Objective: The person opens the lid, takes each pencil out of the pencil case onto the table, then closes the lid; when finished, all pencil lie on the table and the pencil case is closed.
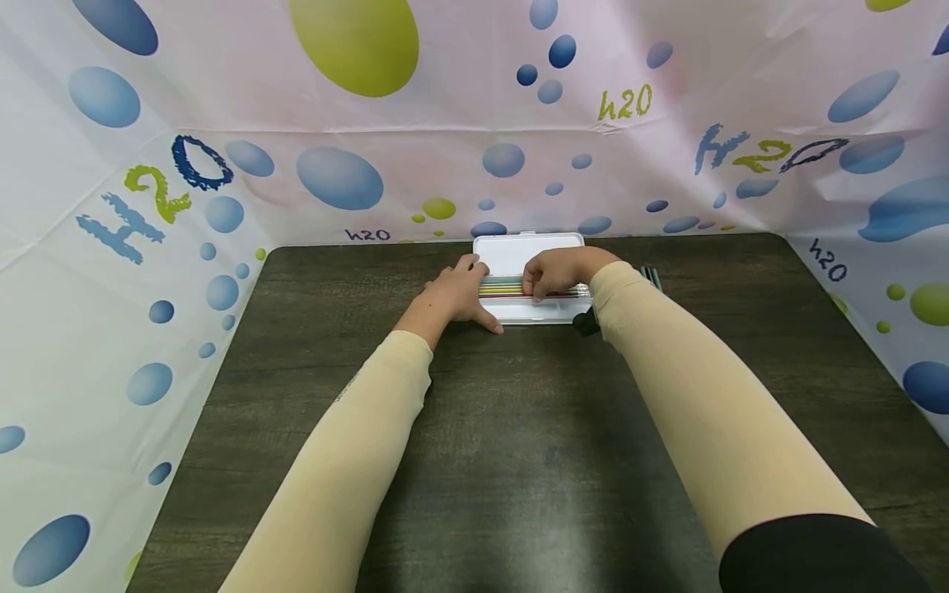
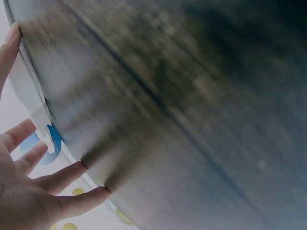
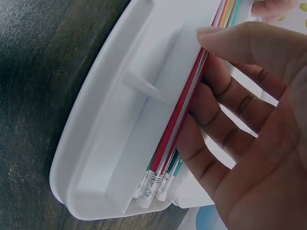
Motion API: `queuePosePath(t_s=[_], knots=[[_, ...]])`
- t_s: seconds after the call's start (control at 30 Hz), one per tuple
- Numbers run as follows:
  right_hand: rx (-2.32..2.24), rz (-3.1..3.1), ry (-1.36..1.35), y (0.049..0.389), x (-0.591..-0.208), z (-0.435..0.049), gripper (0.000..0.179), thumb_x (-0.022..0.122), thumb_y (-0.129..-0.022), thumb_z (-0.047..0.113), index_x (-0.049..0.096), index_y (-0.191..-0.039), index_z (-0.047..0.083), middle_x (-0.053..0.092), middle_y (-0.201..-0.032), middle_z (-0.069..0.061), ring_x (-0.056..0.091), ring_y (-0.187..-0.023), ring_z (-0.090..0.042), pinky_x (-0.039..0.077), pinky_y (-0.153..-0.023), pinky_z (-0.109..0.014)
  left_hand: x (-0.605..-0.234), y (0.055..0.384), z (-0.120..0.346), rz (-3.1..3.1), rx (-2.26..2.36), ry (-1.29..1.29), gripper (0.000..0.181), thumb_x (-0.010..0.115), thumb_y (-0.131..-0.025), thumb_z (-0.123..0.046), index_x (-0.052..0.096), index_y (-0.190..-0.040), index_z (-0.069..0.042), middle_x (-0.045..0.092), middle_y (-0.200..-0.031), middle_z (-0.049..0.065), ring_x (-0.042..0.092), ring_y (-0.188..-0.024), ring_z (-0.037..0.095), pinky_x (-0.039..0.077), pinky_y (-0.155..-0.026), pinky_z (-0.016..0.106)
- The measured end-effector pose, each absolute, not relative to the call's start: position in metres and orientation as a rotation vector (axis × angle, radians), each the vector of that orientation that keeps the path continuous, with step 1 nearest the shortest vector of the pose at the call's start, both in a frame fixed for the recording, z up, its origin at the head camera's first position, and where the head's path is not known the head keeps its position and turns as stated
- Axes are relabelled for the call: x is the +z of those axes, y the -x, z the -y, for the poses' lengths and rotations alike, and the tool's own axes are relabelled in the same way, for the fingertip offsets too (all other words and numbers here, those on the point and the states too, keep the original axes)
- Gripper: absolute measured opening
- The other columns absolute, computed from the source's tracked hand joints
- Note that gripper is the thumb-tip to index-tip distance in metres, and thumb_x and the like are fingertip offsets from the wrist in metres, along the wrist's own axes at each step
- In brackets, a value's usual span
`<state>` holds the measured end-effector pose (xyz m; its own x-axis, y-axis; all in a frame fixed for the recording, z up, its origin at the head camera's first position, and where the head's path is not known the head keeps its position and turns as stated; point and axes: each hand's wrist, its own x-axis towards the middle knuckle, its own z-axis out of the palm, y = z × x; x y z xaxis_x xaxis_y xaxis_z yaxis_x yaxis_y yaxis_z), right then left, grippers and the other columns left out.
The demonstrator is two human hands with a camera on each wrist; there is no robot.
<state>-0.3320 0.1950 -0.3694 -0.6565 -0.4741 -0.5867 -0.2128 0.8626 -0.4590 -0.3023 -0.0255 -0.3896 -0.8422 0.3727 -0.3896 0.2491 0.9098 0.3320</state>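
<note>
A white pencil case [image 1: 530, 311] lies at the back of the table, its lid [image 1: 491, 251] flipped back towards the wall. Several coloured pencils [image 1: 500, 288] lie side by side in it. My left hand [image 1: 455, 295] spreads over the case's left end, thumb at the front edge and the other fingers extended towards the back. Over the right half, my right hand [image 1: 556, 272] pinches a red pencil [image 3: 173, 122] between thumb and fingers. This pencil has a white eraser end and lies along the compartment, beside green pencils. A front compartment [image 3: 110, 139] shows bare white plastic.
Several thin dark green sticks [image 1: 652, 277], perhaps pencils, lie on the table just beyond my right forearm, partly hidden. A small black object [image 1: 586, 323] shows at my right wrist. A patterned sheet [image 1: 445, 165] stands along the dark wooden table's [image 1: 489, 428] back edge.
</note>
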Motion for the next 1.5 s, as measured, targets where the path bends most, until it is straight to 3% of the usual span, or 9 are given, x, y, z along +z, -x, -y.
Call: queuePosePath(t_s=[0.57, 0.97, 1.23, 1.5], knots=[[-0.378, -2.315, 0.506, 0.330, -0.363, -0.195, 0.016, 0.061, -0.106, 0.011, 0.066, -0.119, 0.003, 0.062, -0.111, -0.010, 0.056, -0.099, -0.023, 0.048, -0.090, -0.038, -0.392, 0.302, 0.026, -2.627, 0.360, -0.458, 0.111, 0.091, -0.079, -0.060, 0.035, -0.166, -0.020, 0.009, -0.181, 0.006, 0.030, -0.161, 0.047, 0.031, -0.124, 0.076], [-0.371, -2.280, 0.482, 0.326, -0.359, -0.199, 0.020, 0.055, -0.109, 0.012, 0.064, -0.124, 0.002, 0.055, -0.099, -0.004, 0.047, -0.077, -0.014, 0.043, -0.073, -0.030, -0.395, 0.303, 0.025, -2.636, 0.348, -0.458, 0.111, 0.091, -0.079, -0.061, 0.035, -0.165, -0.020, 0.010, -0.181, 0.007, 0.031, -0.160, 0.047, 0.031, -0.124, 0.076], [-0.398, -2.286, 0.444, 0.323, -0.358, -0.205, 0.023, 0.053, -0.109, 0.013, 0.064, -0.126, 0.002, 0.055, -0.108, -0.007, 0.050, -0.089, -0.017, 0.048, -0.078, -0.032, -0.394, 0.301, 0.027, -2.648, 0.370, -0.453, 0.110, 0.092, -0.078, -0.059, 0.036, -0.165, -0.019, 0.011, -0.181, 0.007, 0.031, -0.160, 0.048, 0.031, -0.123, 0.077], [-0.405, -2.274, 0.448, 0.322, -0.351, -0.216, 0.031, 0.048, -0.111, 0.014, 0.061, -0.134, 0.000, 0.060, -0.130, -0.018, 0.058, -0.106, -0.025, 0.057, -0.095, -0.043, -0.394, 0.301, 0.025, -2.650, 0.374, -0.462, 0.110, 0.092, -0.079, -0.058, 0.035, -0.165, -0.020, 0.011, -0.181, 0.007, 0.031, -0.160, 0.048, 0.032, -0.123, 0.076]])
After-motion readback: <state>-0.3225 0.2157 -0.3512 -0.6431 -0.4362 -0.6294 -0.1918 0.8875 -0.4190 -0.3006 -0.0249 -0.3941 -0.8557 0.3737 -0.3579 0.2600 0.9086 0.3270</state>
